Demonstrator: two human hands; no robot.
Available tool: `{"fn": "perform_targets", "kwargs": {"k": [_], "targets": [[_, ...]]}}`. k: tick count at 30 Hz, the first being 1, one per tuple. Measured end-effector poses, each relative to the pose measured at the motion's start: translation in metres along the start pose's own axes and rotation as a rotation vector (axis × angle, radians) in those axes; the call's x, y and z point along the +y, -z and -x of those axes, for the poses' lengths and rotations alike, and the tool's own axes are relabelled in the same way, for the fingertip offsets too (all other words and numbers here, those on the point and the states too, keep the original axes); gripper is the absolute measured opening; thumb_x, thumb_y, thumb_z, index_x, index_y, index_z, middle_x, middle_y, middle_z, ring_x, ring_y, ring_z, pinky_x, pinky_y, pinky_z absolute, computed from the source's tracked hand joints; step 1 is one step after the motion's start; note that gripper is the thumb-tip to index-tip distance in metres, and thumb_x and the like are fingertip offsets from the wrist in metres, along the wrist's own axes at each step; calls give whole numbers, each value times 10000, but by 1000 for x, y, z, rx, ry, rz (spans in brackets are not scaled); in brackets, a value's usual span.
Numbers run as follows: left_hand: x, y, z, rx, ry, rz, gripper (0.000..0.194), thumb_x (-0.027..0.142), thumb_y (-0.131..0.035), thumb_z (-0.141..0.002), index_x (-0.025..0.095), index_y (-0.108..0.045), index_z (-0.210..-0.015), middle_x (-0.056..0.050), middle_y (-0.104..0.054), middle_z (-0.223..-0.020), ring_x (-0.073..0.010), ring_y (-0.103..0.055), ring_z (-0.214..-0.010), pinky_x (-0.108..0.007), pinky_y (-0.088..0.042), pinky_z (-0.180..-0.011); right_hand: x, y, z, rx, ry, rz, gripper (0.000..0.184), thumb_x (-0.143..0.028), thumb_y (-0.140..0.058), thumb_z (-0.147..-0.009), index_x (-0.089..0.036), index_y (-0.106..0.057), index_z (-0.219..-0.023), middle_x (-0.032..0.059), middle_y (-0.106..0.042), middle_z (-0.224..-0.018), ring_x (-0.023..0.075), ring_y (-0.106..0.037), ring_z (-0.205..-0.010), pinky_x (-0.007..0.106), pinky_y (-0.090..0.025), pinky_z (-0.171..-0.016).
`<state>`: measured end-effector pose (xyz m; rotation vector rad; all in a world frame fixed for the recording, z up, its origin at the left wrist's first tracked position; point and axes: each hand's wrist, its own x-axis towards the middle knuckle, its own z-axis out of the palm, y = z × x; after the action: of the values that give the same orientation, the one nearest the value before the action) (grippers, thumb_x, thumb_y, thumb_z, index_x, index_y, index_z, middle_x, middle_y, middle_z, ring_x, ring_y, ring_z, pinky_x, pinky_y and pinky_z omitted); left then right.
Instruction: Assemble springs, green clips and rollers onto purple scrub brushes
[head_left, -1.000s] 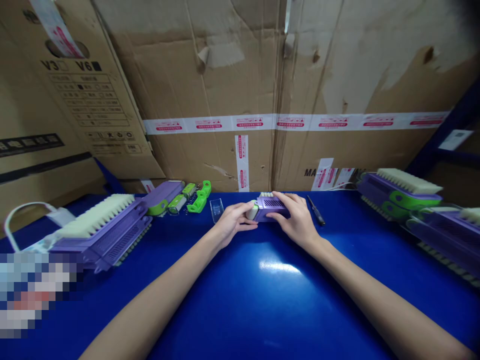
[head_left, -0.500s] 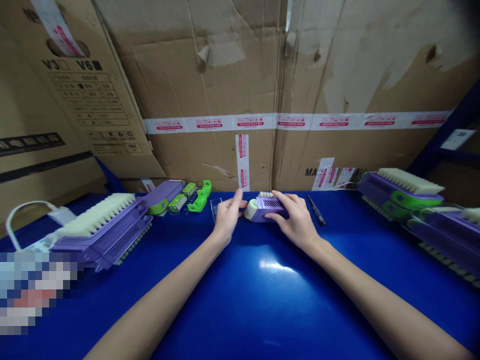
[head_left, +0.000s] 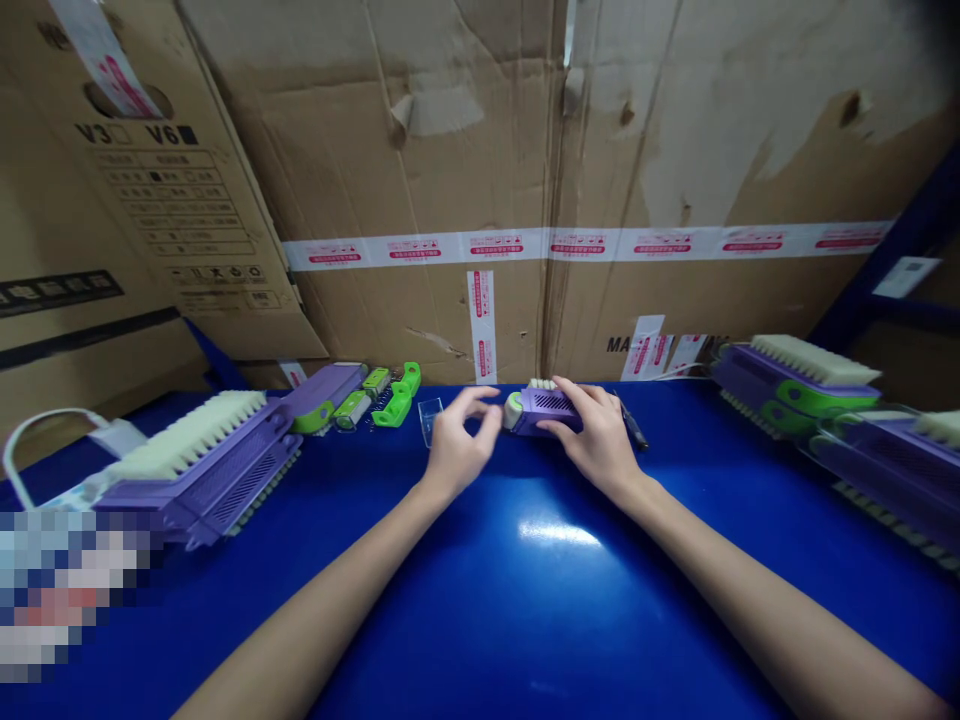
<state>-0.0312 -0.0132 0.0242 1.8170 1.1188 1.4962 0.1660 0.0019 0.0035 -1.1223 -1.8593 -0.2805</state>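
A purple housing (head_left: 546, 402) is held at its right-hand portion, which is covered from view. The body is compact and elongated, with its long axis oriented roughly left to right. A row of dark slanted slots is presented on the visible side. Cream-coloured bristles (head_left: 541, 384) are exposed along the top. The left end is formed by a rounded cream and light-green section (head_left: 514, 409). The housing is positioned at the far side of the blue work surface (head_left: 480, 580); contact with the surface cannot be confirmed.
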Motion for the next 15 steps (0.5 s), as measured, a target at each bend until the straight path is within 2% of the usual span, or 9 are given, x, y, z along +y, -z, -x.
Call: {"fn": "perform_targets", "kwargs": {"k": [2, 4, 6, 9, 11, 13, 15], "targets": [[-1, 5, -3, 139, 36, -11, 166, 352, -518, -829, 193, -552, -867, 49, -509, -517, -109, -526, -503, -229, -448, -580, 2, 0, -1, 25, -27, 14, 501, -370, -607, -809, -232, -489, -1275, 120, -647, -1067, 297, -564, -980, 457, -415, -848], [-3, 8, -6, 184, 56, 4, 178, 378, -507, -833, 204, -507, -797, 78, -403, -454, -89, -432, -416, -211, -389, -483, 3, 1, -1, 50, -62, 21, 496, -388, -607, -806, -235, -495, -1265, 119, -647, -1046, 297, -571, -953, 462, -421, -840], [-6, 8, -7, 156, 58, 5, 180, 381, -523, -823, 207, -494, -786, 76, -408, -473, -86, -436, -430, -206, -379, -478, 4, 1, -1, 54, -61, 22, 500, -391, -609, -805, -232, -492, -1265, 121, -645, -1048, 296, -573, -949, 463, -422, -839], [-8, 5, -5, 59, 27, -25, 179, 338, -552, -807, 199, -519, -914, 22, -567, -655, -116, -566, -611, -226, -448, -599, 2, 1, -1, 27, -9, 23, 508, -362, -620, -804, -213, -488, -1272, 129, -643, -1071, 296, -568, -980, 454, -421, -848], [-8, 2, -2, -47, -17, -43, 305, 280, -559, -800, 196, -497, -1086, -55, -643, -947, -165, -615, -887, -274, -476, -768, 0, 1, 0, -1, 17, 25, 515, -339, -626, -803, -211, -483, -1280, 131, -643, -1081, 293, -567, -996, 449, -420, -853], [-6, -1, 1, -167, -62, -58, 448, 219, -552, -794, 203, -435, -1227, -98, -588, -1191, -199, -547, -1114, -332, -433, -926, -1, 0, 1, -21, 38, 28, 526, -328, -631, -801, -214, -476, -1290, 132, -641, -1093, 291, -565, -1008, 447, -417, -861], [-5, -2, 2, -239, -83, -71, 501, 177, -539, -789, 208, -413, -1272, -100, -560, -1255, -206, -514, -1175, -356, -389, -995, -1, -1, 2, -34, 62, 35, 538, -324, -638, -797, -202, -472, -1294, 137, -638, -1105, 290, -562, -1017, 443, -414, -869]]}}
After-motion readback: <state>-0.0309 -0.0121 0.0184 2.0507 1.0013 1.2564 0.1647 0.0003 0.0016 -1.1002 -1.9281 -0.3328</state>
